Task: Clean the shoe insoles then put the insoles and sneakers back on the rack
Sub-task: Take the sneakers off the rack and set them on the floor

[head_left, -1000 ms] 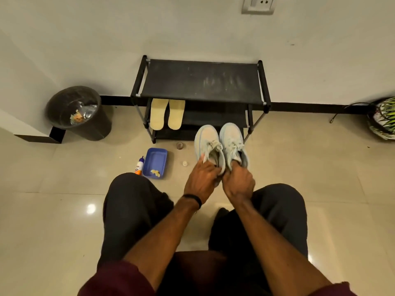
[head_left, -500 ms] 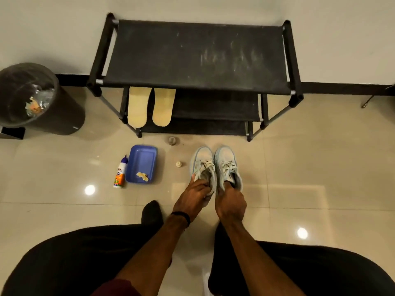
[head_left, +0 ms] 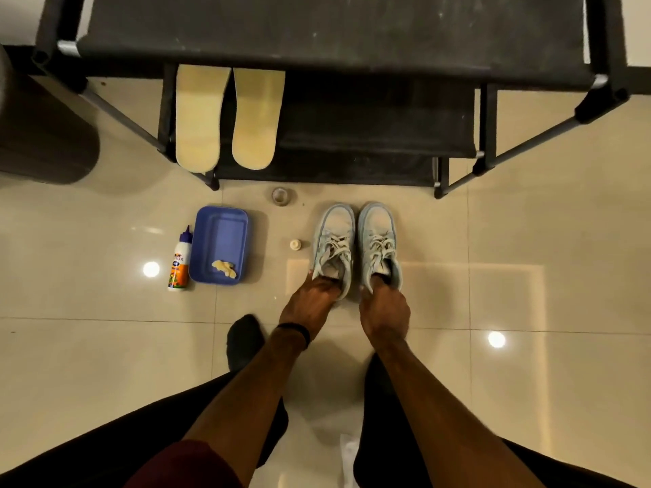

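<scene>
Sneakers [head_left: 357,246] stand paired on the floor just in front of the rack [head_left: 338,37], left hand [head_left: 310,304] and right hand [head_left: 385,311] each hooking fingers into a heel opening, seemingly ready to lift both beside the insoles [head_left: 229,118] on its lower shelf.

Blurred, unreadable printing on the white glue bottle [head_left: 179,267] beside the blue tray [head_left: 219,220]; no legible text.
</scene>
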